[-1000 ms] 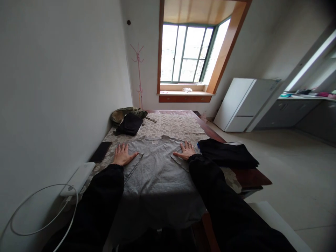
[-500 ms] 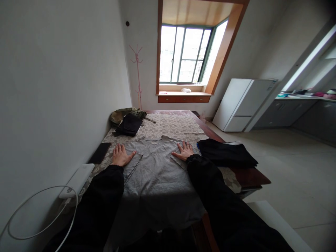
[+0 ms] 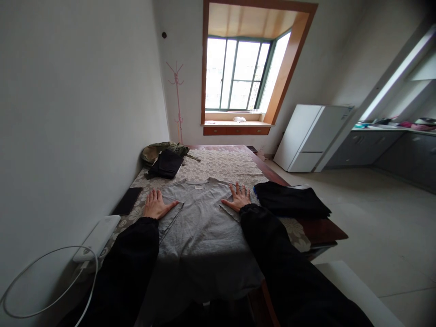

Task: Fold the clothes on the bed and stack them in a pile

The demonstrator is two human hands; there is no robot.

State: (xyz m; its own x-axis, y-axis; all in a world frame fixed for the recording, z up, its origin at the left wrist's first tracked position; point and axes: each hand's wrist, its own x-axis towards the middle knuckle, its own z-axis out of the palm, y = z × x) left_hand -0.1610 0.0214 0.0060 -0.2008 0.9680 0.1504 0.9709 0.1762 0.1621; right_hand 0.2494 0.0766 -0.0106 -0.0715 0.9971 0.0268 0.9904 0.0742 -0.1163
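Note:
A grey T-shirt (image 3: pixel 204 231) lies spread on the table, its collar at the far side and its lower part towards me in shadow. Both short sleeves are turned in over the body. My left hand (image 3: pixel 156 204) rests flat at the left sleeve, fingers pointing away and thumb stretched towards the middle. On the opposite sleeve my right hand (image 3: pixel 237 198) lies with its fingers spread. Neither hand grips the fabric. Just right of my right hand sits a folded black garment (image 3: pixel 291 200).
A patterned cloth (image 3: pixel 225 161) covers the table. Along the wall are a white power strip (image 3: pixel 98 236) with a looping white cable (image 3: pixel 51 304), a dark flat item (image 3: pixel 127 201), folded black cloth (image 3: pixel 166 164) and an olive bag (image 3: pixel 153 152). A white fridge (image 3: pixel 309 136) stands beyond.
Both hands stay in place on the sleeves, with the right fingers slightly more spread. The whole view has shifted a little.

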